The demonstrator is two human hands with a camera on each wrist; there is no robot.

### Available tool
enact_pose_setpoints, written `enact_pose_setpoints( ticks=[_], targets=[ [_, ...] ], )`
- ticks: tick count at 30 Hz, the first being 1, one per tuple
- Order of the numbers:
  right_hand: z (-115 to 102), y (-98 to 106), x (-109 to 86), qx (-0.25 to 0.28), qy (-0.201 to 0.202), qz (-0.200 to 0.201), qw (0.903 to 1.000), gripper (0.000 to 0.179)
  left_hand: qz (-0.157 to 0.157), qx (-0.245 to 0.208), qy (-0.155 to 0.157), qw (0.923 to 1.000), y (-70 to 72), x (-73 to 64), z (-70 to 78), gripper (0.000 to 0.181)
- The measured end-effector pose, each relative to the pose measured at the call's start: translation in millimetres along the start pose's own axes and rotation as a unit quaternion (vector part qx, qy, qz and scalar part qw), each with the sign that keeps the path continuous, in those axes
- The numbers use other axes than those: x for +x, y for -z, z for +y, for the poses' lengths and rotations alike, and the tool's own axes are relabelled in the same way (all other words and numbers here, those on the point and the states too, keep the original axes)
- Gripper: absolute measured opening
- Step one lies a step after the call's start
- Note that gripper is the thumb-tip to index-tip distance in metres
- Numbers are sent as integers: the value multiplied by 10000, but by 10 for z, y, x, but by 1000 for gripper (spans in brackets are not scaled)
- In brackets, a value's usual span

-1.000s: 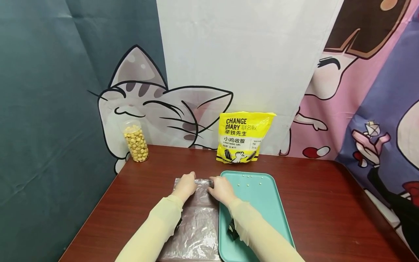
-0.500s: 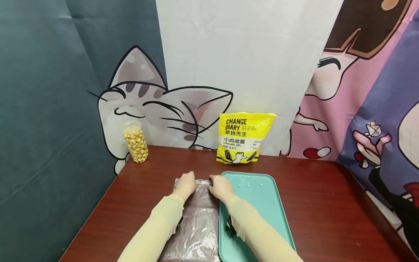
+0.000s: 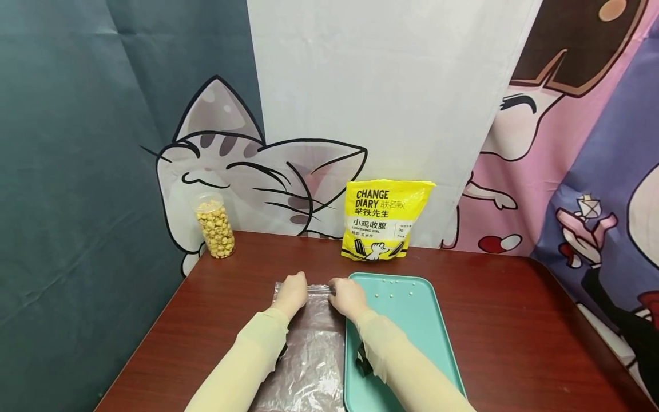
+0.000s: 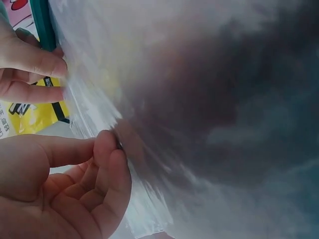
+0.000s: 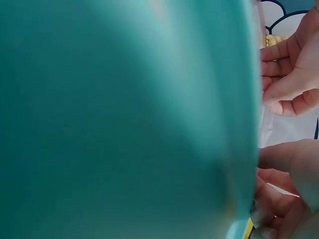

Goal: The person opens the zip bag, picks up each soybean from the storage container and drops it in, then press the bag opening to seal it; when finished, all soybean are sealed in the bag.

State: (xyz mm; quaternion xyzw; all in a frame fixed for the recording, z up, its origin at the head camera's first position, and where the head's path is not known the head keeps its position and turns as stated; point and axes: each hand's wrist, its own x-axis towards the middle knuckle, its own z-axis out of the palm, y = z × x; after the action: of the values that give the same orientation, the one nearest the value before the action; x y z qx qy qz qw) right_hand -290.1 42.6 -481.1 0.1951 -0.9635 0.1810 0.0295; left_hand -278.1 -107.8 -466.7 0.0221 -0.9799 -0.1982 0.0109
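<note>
Here, just left of the teal tray (image 3: 412,323), lies a clear plastic bag (image 3: 315,357), its far edge pinched by the left hand (image 3: 291,294) and, nearer the tray, by the right hand (image 3: 349,297)

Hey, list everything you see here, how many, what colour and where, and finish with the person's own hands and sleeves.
clear plastic bag: one, transparent, flat on the table beside the tray's left edge
tray: one, teal, right of the bag
pellets: about seven, pale, at the tray's far end
pouch: one, mostly yellow, standing behind the tray
jar: one, clear, back left of the table
popcorn-like pieces: many, pale yellow, inside the jar
table: one, reddish brown, under everything
printed backdrop: count unclear, multicoloured, behind the table
wrist pieces: two, black, under the sleeves
sleeves: two, cream, at the front
left hand, right hand: two, bare, pinching the bag's far end
</note>
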Motion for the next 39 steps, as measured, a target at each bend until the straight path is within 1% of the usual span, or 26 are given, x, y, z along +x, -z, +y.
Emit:
enact_pose_setpoints(
  ticks=[2, 5, 7, 10, 13, 16, 19, 22, 25, 27, 32, 35, 39],
  targets=[
    [-4, 20, 0, 61, -24, -47, 10000, 24, -2, 10, -30, 10000, 13, 0, -6, 10],
    [-16, 41, -8, -11, 16, -162, 9999, 24, -93, -49, -47, 9999, 34, -4, -18, 9],
    [-29, 56, -24, -163, 127, -217, 9996, 22, -181, -106, -3, 9998, 47, -9, -31, 7],
    [-48, 77, -48, -340, 348, -209, 9986, 19, -261, -136, 63, 9995, 75, -20, -51, 11],
    [-63, 100, -69, -285, 446, -147, 9985, 15, -333, -132, 66, 9993, 105, -33, -70, 13],
    [-58, 115, -83, -7, 476, -69, 9988, 11, -369, -157, -17, 9992, 113, -42, -90, 13],
    [-40, 131, -102, 370, 486, -21, 9981, 10, -317, -261, -180, 9990, 112, -61, -103, 14],
    [-16, 145, -120, 837, 432, -60, 9955, 17, -252, -362, -368, 9983, 130, -95, -98, 18],
    [4, 166, -142, 1370, 330, -167, 9899, 27, -198, -441, -566, 9972, 165, -133, -79, 20],
    [15, 181, -156, 1679, 260, -271, 9851, 30, -177, -526, -681, 9961, 191, -162, -64, 20],
    [29, 189, -188, 2187, 268, -530, 9740, 26, -221, -895, -899, 9917, 233, -232, -33, 18],
    [26, 196, -216, 2478, 195, -649, 9664, 26, -152, -1051, -1178, 9874, 240, -272, -3, 18],
    [9, 220, -270, 2849, 74, -800, 9552, 26, -28, -1139, -1502, 9821, 233, -323, 36, 17]
  ],
)
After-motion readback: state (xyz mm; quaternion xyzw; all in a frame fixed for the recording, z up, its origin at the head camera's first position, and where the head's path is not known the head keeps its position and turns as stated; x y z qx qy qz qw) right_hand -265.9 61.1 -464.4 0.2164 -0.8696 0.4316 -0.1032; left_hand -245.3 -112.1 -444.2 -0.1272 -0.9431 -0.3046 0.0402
